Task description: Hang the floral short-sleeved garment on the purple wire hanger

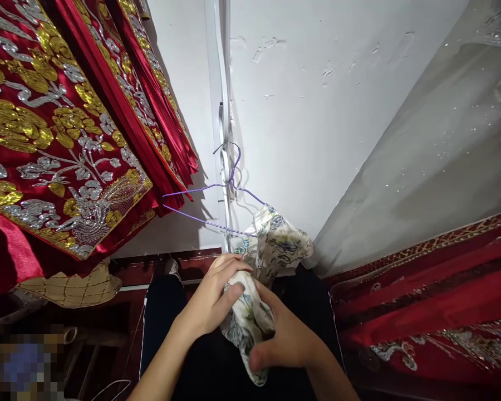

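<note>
A purple wire hanger hangs by its hook near the wall. Over its right arm lies part of a light, thin garment with a blue, green and yellow print; its left arm is bare. Lower down, the garment's cloth is bunched between my two hands. My left hand grips the bunch from the left, thumb on top and fingers over its upper edge. Around the right side curls my right hand, thumb pressed at the lower end; its fingertips are hidden behind the cloth.
Red costumes with gold and silver embroidery hang at the left. Grey sheer cloth with sparkles and red beaded fabric stand at the right. A white cable runs down the white wall. Bamboo-like poles lie lower left.
</note>
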The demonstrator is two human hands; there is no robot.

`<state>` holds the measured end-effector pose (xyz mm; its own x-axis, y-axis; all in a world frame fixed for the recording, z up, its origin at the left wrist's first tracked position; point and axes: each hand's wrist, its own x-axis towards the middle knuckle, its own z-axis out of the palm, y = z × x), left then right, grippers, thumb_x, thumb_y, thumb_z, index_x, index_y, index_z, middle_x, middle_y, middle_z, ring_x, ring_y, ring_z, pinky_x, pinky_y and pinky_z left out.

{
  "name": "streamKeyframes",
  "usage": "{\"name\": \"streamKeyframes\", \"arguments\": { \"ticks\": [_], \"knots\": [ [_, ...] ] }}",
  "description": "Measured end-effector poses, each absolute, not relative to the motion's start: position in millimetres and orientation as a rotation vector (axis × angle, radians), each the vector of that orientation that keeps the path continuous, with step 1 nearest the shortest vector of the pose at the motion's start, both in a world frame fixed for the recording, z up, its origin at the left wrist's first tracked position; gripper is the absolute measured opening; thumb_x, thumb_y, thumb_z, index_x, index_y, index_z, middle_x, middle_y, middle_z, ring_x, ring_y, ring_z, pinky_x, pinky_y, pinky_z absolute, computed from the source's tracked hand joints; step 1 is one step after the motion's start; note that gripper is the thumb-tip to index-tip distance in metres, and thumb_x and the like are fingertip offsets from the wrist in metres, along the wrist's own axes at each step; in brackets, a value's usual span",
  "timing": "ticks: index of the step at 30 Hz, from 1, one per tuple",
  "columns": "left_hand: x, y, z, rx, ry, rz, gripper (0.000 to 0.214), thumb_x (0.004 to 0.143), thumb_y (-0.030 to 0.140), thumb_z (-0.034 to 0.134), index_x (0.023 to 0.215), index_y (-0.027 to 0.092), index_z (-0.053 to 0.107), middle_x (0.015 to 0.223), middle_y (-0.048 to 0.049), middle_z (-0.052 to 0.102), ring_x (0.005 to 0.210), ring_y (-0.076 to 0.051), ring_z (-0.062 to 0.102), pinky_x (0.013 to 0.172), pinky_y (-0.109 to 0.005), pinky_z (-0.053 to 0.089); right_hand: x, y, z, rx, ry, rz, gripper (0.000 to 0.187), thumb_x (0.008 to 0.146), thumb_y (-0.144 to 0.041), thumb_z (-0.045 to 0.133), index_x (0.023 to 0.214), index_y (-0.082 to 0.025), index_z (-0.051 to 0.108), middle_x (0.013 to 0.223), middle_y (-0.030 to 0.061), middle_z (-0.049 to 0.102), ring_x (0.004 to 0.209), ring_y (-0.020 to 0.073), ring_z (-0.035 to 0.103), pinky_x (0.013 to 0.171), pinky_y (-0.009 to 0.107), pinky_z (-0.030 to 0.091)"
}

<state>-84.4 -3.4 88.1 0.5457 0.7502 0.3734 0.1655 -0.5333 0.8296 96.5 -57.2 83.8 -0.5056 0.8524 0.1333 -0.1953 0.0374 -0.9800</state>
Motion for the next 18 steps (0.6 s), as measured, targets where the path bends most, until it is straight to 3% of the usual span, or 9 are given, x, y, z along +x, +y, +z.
{"name": "streamKeyframes", "arguments": {
  "ticks": [3, 5, 11, 14, 18],
  "knots": [
    [-88, 0, 83, 2.075, 0.653, 0.966, 0.067, 0.091, 0.074, 0.038, 0.120, 0.023, 0.070, 0.111, -0.0149, 0.069, 0.130, -0.037, 0.051, 0.120, -0.050, 0.024, 100, -59, 91, -0.854, -1.739, 1.453, 0.054, 0.071, -0.030, 0.083, 0.120, -0.023, 0.061, 0.104, 0.0042, 0.065, 0.093, 0.0233, 0.060, 0.087, 0.033, 0.049],
    [-87, 3, 79, 2.046, 0.595, 0.979, 0.079, 0.085, 0.083, 0.034, 0.115, 0.021, 0.071, 0.108, -0.0162, 0.068, 0.124, -0.038, 0.054, 0.117, -0.050, 0.030, 95, -56, 95, -0.977, -1.854, 1.303, 0.035, 0.076, -0.020, 0.074, 0.108, -0.021, 0.062, 0.098, 0.0029, 0.063, 0.085, 0.0199, 0.056, 0.080, 0.030, 0.048],
    [-55, 7, 42, 1.611, 0.483, 1.150, 0.111, 0.067, 0.099, 0.004, 0.097, 0.017, 0.072, 0.102, -0.0190, 0.066, 0.110, -0.036, 0.057, 0.104, -0.046, 0.044, 74, -50, 96, -0.966, -1.765, 1.138, 0.020, 0.077, -0.014, 0.064, 0.092, -0.021, 0.054, 0.090, 0.0016, 0.054, 0.082, 0.0170, 0.050, 0.073, 0.026, 0.044],
    [-42, 4, 21, 1.504, 0.439, 1.146, 0.105, 0.078, 0.090, -0.003, 0.091, 0.014, 0.069, 0.096, -0.0171, 0.063, 0.100, -0.032, 0.058, 0.096, -0.046, 0.046, 81, -54, 90, -0.838, -1.658, 1.183, 0.013, 0.080, -0.020, 0.063, 0.085, -0.020, 0.051, 0.078, -0.0013, 0.045, 0.069, 0.0131, 0.041, 0.062, 0.024, 0.038],
    [-41, 1, 12, 1.720, 0.475, 1.047, 0.066, 0.101, 0.060, 0.014, 0.084, 0.015, 0.060, 0.087, -0.0114, 0.059, 0.089, -0.025, 0.055, 0.089, -0.042, 0.045, 98, -58, 86, -0.809, -1.680, 1.124, 0.018, 0.077, -0.016, 0.055, 0.069, -0.020, 0.040, 0.067, -0.0033, 0.036, 0.062, 0.0109, 0.033, 0.057, 0.025, 0.029]
  ]
}}
